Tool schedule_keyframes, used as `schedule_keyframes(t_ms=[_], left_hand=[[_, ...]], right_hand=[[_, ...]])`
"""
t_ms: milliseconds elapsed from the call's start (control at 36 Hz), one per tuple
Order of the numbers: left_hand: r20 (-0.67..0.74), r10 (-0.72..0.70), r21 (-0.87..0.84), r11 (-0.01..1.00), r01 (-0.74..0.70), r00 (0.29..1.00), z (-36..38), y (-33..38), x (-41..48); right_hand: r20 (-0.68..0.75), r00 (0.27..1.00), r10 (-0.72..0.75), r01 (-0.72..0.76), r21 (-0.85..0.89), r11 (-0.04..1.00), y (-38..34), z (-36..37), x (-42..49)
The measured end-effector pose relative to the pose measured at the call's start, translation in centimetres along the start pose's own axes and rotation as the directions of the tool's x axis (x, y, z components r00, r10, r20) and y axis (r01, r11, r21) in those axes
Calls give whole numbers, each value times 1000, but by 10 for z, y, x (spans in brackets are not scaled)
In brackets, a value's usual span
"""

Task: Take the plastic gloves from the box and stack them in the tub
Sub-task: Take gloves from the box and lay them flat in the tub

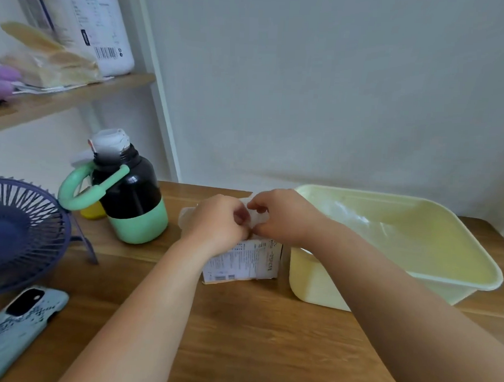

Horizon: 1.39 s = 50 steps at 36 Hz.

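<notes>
A small white printed box (242, 262) stands on the wooden table, just left of a pale yellow tub (448, 269). Both my hands are over the top of the box. My left hand (215, 221) and my right hand (284, 214) each pinch a clear plastic glove (254, 218) between them, right above the box opening. Some clear plastic gloves (347, 217) lie inside the tub at its far left side. The box top is hidden by my hands.
A black and green flask (130, 198) with a mint handle stands to the left. A dark blue fan (20, 234) and a phone (17, 325) lie at the left edge. A shelf (62, 98) with a white bottle is above.
</notes>
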<state>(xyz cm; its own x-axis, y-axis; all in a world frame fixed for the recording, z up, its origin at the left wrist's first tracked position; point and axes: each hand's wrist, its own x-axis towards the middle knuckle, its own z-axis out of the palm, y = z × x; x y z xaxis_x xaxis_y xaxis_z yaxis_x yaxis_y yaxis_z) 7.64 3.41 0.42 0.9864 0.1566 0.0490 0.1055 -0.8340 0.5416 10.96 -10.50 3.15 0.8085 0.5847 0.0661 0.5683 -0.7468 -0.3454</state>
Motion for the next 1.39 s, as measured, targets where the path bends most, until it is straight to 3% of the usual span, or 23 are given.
schedule_keyframes(t_ms=[111,250,306,389,472,556,639,667,722,806,889,917,972,1028,1111,1222,1278,1333,1389], left_hand=[[-130,37,-344,935,-81,991,-5,-3,-8],[-233,89,-537,819,-204,968,-7,1,-12],[-229,99,-566,796,-216,968,-6,0,-12],[-160,81,-546,823,-157,984,-2,-3,-10],[-147,59,-537,833,-130,987,2,-3,-9],[-199,61,-465,873,-149,978,7,-3,-8],[-211,100,-322,932,-166,972,9,-3,-6],[-194,123,-275,945,-174,973,10,-2,-5],[-131,130,-218,963,-156,983,11,-1,-4],[-107,105,-223,967,-127,989,9,7,-2],[-227,109,-352,918,-185,968,5,24,-3],[-240,83,-473,860,-191,967,3,31,-4],[-170,56,-743,649,-165,984,0,43,-5],[-76,120,-864,487,-126,990,-2,50,-5],[-85,196,-893,421,-162,977,3,63,-7],[-166,19,-947,275,-165,986,10,76,-7],[-204,-37,-931,316,-182,978,10,77,-4],[-251,-37,-857,473,-204,967,8,77,-3],[-332,-53,-743,630,-227,942,6,76,-3]], right_hand=[[-32,999,32,-31,39,999,6,3,1],[-80,997,-8,13,63,998,8,8,6],[-91,996,-11,24,148,989,8,7,5],[-159,985,74,0,421,907,10,2,7],[-165,954,249,-37,762,646,14,-6,10],[-47,949,311,-17,979,201,18,-15,11],[23,933,359,66,970,-236,23,-26,11],[29,923,383,111,935,-338,25,-30,10],[27,908,418,173,885,-433,30,-38,7],[8,897,442,209,873,-440,36,-47,-1],[-1,907,421,200,882,-428,42,-52,-9],[-5,915,402,187,890,-416,45,-53,-12],[-22,940,341,163,907,-388,47,-54,-19],[-41,954,296,154,917,-368,49,-53,-25],[-62,966,252,145,934,-325,55,-53,-32],[-49,983,178,99,953,-286,68,-54,-43],[-94,987,129,123,963,-240,75,-54,-50],[-127,983,133,159,952,-263,79,-57,-56],[-93,948,304,179,946,-269,81,-62,-55]])
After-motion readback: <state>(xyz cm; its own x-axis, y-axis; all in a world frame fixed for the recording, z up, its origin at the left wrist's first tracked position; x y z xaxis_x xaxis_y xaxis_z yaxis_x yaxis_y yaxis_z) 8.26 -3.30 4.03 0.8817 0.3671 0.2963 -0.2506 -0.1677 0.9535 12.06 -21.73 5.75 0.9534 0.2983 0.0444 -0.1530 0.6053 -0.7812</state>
